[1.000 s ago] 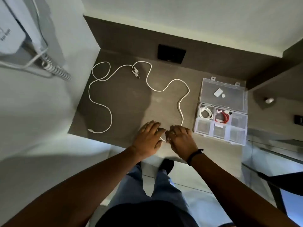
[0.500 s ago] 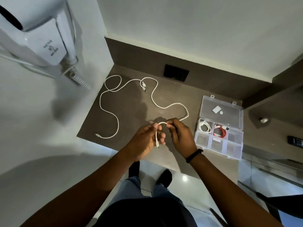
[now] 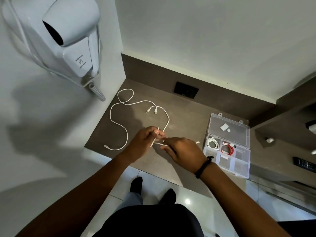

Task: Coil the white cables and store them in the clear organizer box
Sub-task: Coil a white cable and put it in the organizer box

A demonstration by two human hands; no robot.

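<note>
Head view, looking down on a dark brown counter (image 3: 188, 120) set in a corner of pale walls. Left hand (image 3: 145, 141) raised above the counter's near edge, fingers pinched around one white cable (image 3: 166, 121), a short end hanging down below the grip. Right hand (image 3: 183, 149) just beside it, fingertips closed on the same cable where a short stretch runs between the two hands; black band (image 3: 203, 166) on that wrist. From the left hand, cable rising in an arc toward the back of the counter, ending at a plug (image 3: 155, 110) lying flat near the middle. Second white cable (image 3: 118, 123) loose on the counter's left part: one loop near the back corner, a long S-bend forward, connector tip close to the front edge, other plug beside the first cable's plug. Clear organizer box (image 3: 227, 161) open on the right side of the counter, well apart from the loose cables, lid (image 3: 228, 132) laid back flat toward the wall. Inside the compartments nearest the lid: a coiled white cable (image 3: 212, 142) on the left, a coiled red cable (image 3: 228, 148) next to it; front compartments not clear enough to read. Two small white items resting on the lid. Black wall socket (image 3: 186, 89) on the back upstand. White wall-mounted hair dryer (image 3: 68, 40) upper left, curly cord below it. Dark shoes and tiled floor under the counter edge.
</note>
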